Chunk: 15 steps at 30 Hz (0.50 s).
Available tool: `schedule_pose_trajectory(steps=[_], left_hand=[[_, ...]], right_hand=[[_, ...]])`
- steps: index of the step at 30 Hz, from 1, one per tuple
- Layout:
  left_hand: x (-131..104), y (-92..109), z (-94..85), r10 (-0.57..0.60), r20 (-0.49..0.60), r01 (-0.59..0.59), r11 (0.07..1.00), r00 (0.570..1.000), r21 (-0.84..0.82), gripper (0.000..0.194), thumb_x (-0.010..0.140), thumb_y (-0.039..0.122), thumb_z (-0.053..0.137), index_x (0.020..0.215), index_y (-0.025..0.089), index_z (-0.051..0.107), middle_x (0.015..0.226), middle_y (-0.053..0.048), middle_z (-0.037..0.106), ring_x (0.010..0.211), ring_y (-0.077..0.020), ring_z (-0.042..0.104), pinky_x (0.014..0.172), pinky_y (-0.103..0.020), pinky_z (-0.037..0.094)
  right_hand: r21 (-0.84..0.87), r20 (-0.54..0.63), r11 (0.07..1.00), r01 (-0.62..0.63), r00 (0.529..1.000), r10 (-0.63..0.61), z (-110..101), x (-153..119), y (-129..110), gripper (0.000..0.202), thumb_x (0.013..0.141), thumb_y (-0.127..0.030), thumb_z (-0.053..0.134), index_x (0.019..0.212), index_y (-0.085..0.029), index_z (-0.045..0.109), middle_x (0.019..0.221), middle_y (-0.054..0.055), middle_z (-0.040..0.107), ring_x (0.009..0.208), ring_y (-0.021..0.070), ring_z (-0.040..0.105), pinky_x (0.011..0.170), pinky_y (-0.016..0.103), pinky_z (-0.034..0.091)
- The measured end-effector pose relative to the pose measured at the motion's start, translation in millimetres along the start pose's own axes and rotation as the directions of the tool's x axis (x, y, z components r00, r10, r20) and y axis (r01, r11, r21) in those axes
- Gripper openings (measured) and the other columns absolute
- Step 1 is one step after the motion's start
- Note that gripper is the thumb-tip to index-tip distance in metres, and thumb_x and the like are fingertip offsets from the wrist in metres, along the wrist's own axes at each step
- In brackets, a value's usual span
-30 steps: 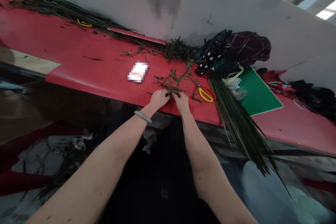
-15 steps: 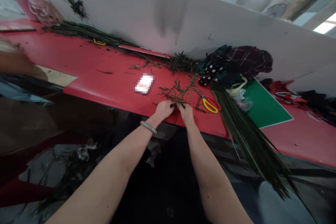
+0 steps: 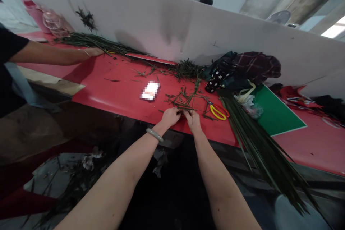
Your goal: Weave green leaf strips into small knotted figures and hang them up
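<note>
My left hand, with a grey bangle on its wrist, is closed at the front edge of the red table. Close beside it, my right hand pinches too. Both seem to hold a dark green leaf strip between the fingertips, mostly hidden by the fingers. Just beyond my hands lie loose cut leaf strips. Scissors with yellow and red handles rest to the right of my right hand. A bright, blurred-out flat rectangle lies beyond my left hand.
Long green leaves overhang the table edge at right, beside a green board. A pile of strips and a dark cloth bundle sit against the white partition. At left, another person's hand reaches towards a leaf bundle.
The other person's arm at left has stretched out to the leaf bundle by the partition. My hands stay together at the table edge; the whole view has shifted slightly.
</note>
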<state>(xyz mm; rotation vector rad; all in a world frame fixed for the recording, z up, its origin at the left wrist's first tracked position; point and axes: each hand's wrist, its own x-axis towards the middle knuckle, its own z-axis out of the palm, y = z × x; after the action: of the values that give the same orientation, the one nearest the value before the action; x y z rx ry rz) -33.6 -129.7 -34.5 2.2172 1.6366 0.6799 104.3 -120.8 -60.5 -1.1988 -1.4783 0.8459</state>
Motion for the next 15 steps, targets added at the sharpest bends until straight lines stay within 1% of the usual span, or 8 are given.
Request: schedule_pose_trajectory(steps=[4,8,15], left_hand=[[0.4,0.2,-0.3,-0.006,0.009,0.006,1.000,1.000,0.003,0.028,0.081,0.028,0.044,0.099,0.019,0.064,0.098,-0.006,0.067,0.089,-0.0181,0.061,0.077,-0.027,0.046],[0.0,0.0,0.5,-0.001,0.010,0.000,1.000,1.000,0.011,0.027,0.081,0.027,0.044,0.096,0.020,0.065,0.095,-0.006,0.067,0.088,-0.0176,0.061,0.077,-0.027,0.046],[0.4,-1.8,2.9,0.005,-0.009,-0.005,1.000,1.000,0.004,0.028,0.081,0.027,0.044,0.099,0.019,0.064,0.096,-0.007,0.067,0.088,-0.0181,0.061,0.077,-0.027,0.046]], right_hand=[[0.044,-0.015,0.999,0.004,1.000,-0.003,0.5,0.2,2.6,0.027,0.072,-0.040,0.053,0.078,-0.015,0.060,0.075,0.002,0.063,0.071,0.0144,0.055,0.070,0.028,0.044],[0.031,-0.041,0.999,-0.036,0.998,0.037,1.3,0.7,4.2,0.028,0.070,-0.042,0.055,0.072,-0.015,0.060,0.069,0.001,0.061,0.065,0.0127,0.053,0.067,0.026,0.043],[0.010,-0.014,1.000,0.013,1.000,-0.013,0.4,0.9,6.1,0.032,0.071,-0.045,0.052,0.078,-0.015,0.062,0.076,0.004,0.065,0.073,0.0167,0.057,0.070,0.029,0.044]])
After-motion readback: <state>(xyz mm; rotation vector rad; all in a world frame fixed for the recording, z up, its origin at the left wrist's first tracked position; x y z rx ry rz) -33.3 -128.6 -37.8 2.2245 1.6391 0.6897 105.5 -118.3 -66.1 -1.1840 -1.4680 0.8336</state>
